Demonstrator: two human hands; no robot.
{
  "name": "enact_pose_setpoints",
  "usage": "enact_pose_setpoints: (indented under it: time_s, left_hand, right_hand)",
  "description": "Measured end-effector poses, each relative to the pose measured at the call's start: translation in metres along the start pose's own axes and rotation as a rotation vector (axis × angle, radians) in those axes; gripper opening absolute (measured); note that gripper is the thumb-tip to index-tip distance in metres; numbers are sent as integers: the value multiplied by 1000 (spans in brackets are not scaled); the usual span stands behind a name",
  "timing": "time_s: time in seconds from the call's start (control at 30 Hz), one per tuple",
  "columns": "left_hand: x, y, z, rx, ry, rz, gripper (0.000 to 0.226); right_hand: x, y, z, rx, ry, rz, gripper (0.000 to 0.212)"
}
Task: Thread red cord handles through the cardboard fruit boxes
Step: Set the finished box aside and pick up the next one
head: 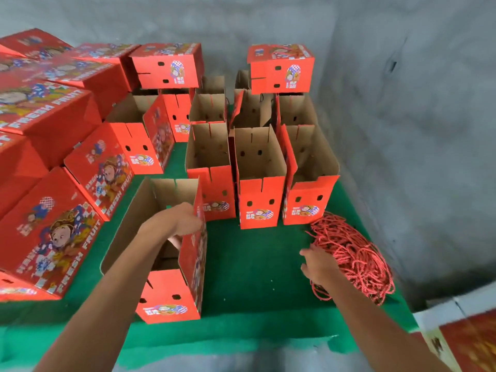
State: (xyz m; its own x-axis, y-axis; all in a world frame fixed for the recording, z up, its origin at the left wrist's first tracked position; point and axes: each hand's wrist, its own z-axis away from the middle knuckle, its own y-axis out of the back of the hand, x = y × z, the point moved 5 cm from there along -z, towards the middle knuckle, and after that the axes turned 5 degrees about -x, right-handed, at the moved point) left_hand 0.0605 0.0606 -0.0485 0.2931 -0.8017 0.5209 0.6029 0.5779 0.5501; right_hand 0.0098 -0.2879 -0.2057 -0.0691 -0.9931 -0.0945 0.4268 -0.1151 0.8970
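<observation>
Red cord pile (354, 259) lies on the green table (255, 264), right of centre; my right hand (319, 265) rests on its near edge, fingers reaching into the loops, grip on a strand not confirmable. Left hand (185, 220) grips the top edge of the nearest open box (166, 291), fingers curled over the wall. Risk: the cords look tangled, so lifting one could drag several off the pile or over the table edge close behind it. Risk: the held box is light and open; pulling sideways may tip it. Count: one cord pile; three open boxes (261, 178) in the front row, more behind, exact number unclear; closed boxes (53, 237) stacked at left, not countable
</observation>
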Motion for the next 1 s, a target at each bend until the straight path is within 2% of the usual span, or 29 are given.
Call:
enact_pose_setpoints:
  time_s: [0.07,0.13,0.23,0.33,0.4,0.53,0.6,0.7,0.77,0.87,0.93,1.0]
  left_hand:
    - [4,-15,7,-49,-1,13,29]
    - [10,-30,12,-99,2,41,31]
    - [18,-49,19,-173,11,29,36]
    - [23,-59,20,-233,20,-15,40]
    - [28,-61,16,-224,24,-13,41]
    - [37,-55,-3,-98,-18,110,40]
    - [36,-52,-10,-54,-15,210,40]
    - [32,-53,-12,-46,-7,298,37]
    - [29,-55,-9,-53,-9,319,39]
    - [22,-58,-6,-73,12,353,48]
    - [16,-58,-9,-82,21,396,51]
    - [10,-57,-14,-56,27,429,53]
  right_hand:
    - [13,-23,6,-50,-62,3,46]
    - [20,-40,12,-65,-97,5,38]
    - [21,-60,22,-54,-126,18,22]
    - [15,-65,25,-19,-118,35,15]
    - [5,-57,24,48,-91,25,17]
    - [-32,-8,20,321,23,-33,24]
    - [-55,19,19,372,76,-269,22]
    - [-86,45,16,278,142,-937,11]
    - [-98,51,16,270,168,-1220,4]
    - [-101,37,11,292,153,-1134,4]
    - [-98,4,2,198,120,-990,8]
    - [-89,-38,-3,51,49,-695,17]
